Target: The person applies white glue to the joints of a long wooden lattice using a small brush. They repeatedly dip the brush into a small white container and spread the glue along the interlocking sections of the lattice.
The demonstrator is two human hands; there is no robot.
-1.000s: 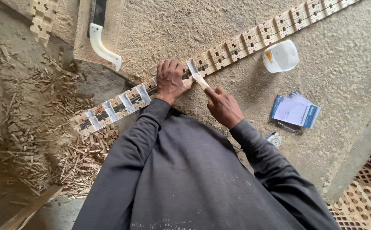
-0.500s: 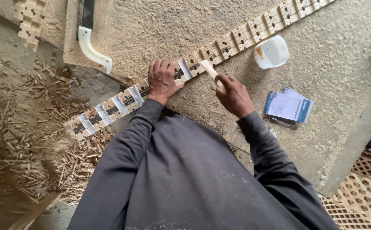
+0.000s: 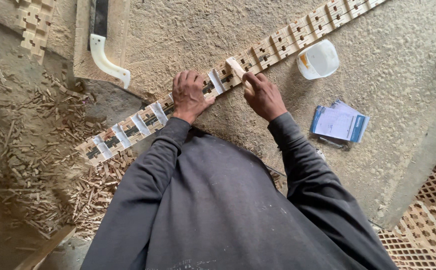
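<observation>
Sawdust-covered floor bears a lattice strip (image 3: 278, 42); left hand (image 3: 189, 95) presses it flat, right hand (image 3: 264, 95) grips a stick (image 3: 235, 67).

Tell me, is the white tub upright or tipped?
Tipped: the tub lies on its side on the sawdust, its round face turned toward the camera.

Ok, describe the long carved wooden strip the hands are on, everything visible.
The long wooden strip is pale wood, cut into repeating notched blocks with dark slots. It lies flat on the sawdust-covered surface, running diagonally from lower left to upper right. White bands cross its lower-left stretch. The left hand presses on it; the right hand holds a small wooden stick against it.
</observation>
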